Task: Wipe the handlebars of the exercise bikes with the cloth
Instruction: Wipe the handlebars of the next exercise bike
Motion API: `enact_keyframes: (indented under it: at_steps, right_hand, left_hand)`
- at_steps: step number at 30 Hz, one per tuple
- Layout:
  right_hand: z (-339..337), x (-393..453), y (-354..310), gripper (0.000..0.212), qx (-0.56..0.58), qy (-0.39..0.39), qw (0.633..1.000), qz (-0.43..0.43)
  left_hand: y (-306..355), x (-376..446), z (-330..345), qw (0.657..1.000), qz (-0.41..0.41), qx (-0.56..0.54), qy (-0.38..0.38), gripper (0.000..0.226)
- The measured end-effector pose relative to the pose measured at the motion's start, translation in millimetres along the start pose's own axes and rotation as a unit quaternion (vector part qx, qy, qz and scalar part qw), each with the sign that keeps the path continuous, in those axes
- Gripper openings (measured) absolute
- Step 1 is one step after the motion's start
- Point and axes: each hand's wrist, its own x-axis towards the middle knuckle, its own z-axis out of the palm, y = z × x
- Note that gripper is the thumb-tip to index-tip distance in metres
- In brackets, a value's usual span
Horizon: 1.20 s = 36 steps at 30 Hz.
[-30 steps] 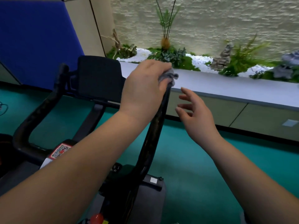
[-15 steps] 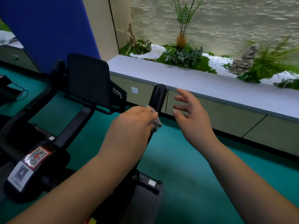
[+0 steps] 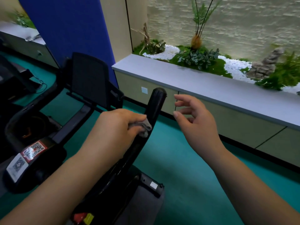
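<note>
The black right handlebar [image 3: 155, 104] of an exercise bike rises in the middle of the view, its rounded tip bare. My left hand [image 3: 116, 127] grips a small grey cloth [image 3: 145, 127] and presses it against the bar's left side, a little below the tip. My right hand [image 3: 198, 122] hovers to the right of the bar with fingers spread and relaxed, holding nothing and not touching the bar. The bike's left handlebar [image 3: 11, 127] curves at the left edge. A black console panel [image 3: 88, 78] stands between the two bars.
A grey ledge [image 3: 211, 88] with cabinet fronts runs along the right, with plants and white pebbles [image 3: 164, 52] behind it. Teal floor [image 3: 170, 159] lies below. QR-code stickers [image 3: 26, 158] sit on the bike frame. Another machine [image 3: 13, 78] stands at far left beside a blue panel [image 3: 73, 26].
My left hand slid the cloth down from the handlebar's tip to a spot below it, leaving the tip bare. My right hand stayed hovering beside the bar. The view shifted rightward.
</note>
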Motion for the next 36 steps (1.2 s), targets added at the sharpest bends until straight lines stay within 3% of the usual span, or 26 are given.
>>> enact_keyframes:
  at_steps: [6, 9, 13, 16, 21, 24, 29, 36]
  right_hand:
    - [-6, -3, -8, 0.038, 0.028, -0.089, 0.995, -0.043]
    - [-6, -4, -7, 0.05, 0.032, -0.126, 0.991, -0.043]
    - [-5, -6, -5, 0.037, 0.122, -0.141, 0.982, 0.008]
    - [-5, -8, -3, 0.03, 0.162, -0.164, 0.973, 0.026]
    - [-15, -1, 4, 0.018, 0.25, -0.1, 0.96, 0.073]
    - [-21, 9, 9, 0.013, 0.312, -0.053, 0.941, 0.121]
    - [2, 39, 6, 0.017, 0.283, 0.036, 0.947, 0.15]
    - [42, 37, -7, 0.03, 0.335, -0.01, 0.928, 0.166]
  left_hand:
    - [29, 2, 7, 0.986, -0.014, -0.144, 0.087, 0.035]
    - [40, 1, 16, 0.967, -0.053, -0.241, 0.07, 0.03]
    - [37, -2, 24, 0.96, -0.068, -0.269, 0.046, 0.028]
    - [34, -1, 23, 0.963, -0.06, -0.263, 0.004, 0.025]
    - [29, 2, 7, 0.967, -0.002, -0.244, -0.068, 0.025]
    - [23, 6, -3, 0.98, -0.001, -0.197, -0.008, 0.018]
    - [15, 10, -9, 0.991, -0.003, -0.117, 0.072, 0.019]
    - [7, 5, -5, 0.994, 0.052, -0.062, 0.076, 0.017]
